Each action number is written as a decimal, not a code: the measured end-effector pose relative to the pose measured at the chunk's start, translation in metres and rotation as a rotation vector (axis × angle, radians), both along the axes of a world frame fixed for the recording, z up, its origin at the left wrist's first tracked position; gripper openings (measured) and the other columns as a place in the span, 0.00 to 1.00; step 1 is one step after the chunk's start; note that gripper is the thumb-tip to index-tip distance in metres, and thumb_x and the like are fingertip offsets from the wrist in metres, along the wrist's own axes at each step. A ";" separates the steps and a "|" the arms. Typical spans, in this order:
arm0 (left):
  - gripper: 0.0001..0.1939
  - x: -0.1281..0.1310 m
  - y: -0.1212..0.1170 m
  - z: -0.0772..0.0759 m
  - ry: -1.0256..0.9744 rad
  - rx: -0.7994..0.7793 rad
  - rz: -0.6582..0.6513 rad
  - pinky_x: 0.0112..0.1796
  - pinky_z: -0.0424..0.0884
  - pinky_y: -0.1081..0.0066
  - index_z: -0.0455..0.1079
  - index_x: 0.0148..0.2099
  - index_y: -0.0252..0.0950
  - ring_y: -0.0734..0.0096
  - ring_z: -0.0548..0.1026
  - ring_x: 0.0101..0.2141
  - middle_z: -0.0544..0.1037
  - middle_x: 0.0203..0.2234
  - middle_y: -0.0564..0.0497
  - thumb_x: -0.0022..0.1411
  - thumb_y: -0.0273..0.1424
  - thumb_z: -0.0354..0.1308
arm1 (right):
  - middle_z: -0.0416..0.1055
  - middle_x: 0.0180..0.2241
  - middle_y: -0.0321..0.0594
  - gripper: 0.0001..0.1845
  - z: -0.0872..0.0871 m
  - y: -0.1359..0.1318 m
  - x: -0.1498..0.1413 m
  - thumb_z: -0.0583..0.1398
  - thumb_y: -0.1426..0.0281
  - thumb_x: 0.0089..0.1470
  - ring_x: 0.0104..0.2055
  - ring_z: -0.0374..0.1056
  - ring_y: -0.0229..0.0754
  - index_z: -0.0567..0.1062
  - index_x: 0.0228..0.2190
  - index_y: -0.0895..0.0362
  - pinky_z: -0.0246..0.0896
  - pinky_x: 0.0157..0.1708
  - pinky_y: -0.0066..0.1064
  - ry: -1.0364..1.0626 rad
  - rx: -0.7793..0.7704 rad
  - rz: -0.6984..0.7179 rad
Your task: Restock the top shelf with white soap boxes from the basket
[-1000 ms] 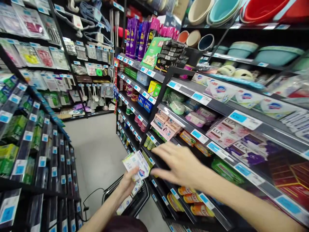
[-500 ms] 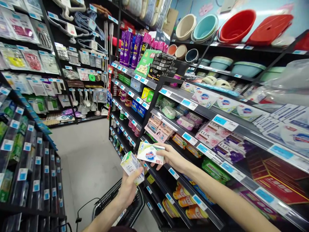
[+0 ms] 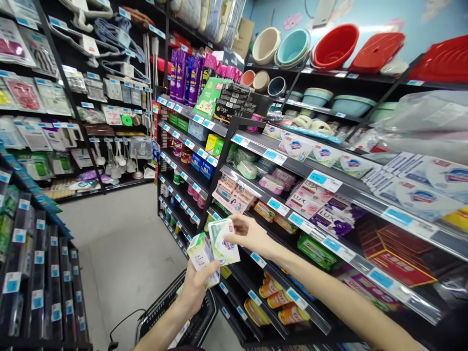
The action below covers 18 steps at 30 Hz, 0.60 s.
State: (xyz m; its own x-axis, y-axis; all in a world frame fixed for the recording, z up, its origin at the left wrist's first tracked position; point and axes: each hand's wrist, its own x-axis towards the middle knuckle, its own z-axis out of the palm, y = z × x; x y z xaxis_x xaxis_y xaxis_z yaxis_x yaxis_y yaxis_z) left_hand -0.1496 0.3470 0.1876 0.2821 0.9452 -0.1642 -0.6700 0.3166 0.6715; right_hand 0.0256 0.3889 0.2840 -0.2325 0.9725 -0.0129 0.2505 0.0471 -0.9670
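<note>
My left hand [image 3: 195,285] is closed around a white and green soap box [image 3: 201,256], held tilted above the basket. In my right hand [image 3: 250,236] is a second soap box [image 3: 224,242], white with a green edge and a blue and red logo, pinched between thumb and fingers. The two boxes are side by side, and the right one overlaps the edge of the left one. Below my hands is a black shopping basket [image 3: 161,297], partly hidden by my left forearm.
Shelves with price tags run along the right, holding LUX soap boxes [image 3: 309,197], more white soap boxes [image 3: 420,187] and orange packs [image 3: 280,298]. Basins [image 3: 334,46] stand on the upper rack. Another shelf [image 3: 40,273] borders the left, with grey floor [image 3: 135,234] between.
My right hand has turned its soap box from lying sideways to nearly upright, against the left one. The view has shifted slightly to the right.
</note>
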 end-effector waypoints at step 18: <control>0.43 0.004 -0.019 -0.041 0.239 0.051 0.091 0.40 0.81 0.59 0.69 0.54 0.38 0.45 0.77 0.46 0.78 0.46 0.43 0.39 0.47 0.79 | 0.78 0.47 0.43 0.19 0.252 -0.003 0.154 0.62 0.67 0.60 0.48 0.71 0.47 0.77 0.52 0.58 0.62 0.52 0.37 -1.248 0.874 -0.460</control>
State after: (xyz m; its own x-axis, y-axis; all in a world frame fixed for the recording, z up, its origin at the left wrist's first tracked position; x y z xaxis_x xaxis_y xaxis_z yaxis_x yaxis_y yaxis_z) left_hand -0.1452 0.3285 0.1466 0.1540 0.9737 -0.1677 -0.5146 0.2239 0.8277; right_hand 0.1800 0.3864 0.5358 -0.2014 0.7636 0.6135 0.9795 0.1536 0.1303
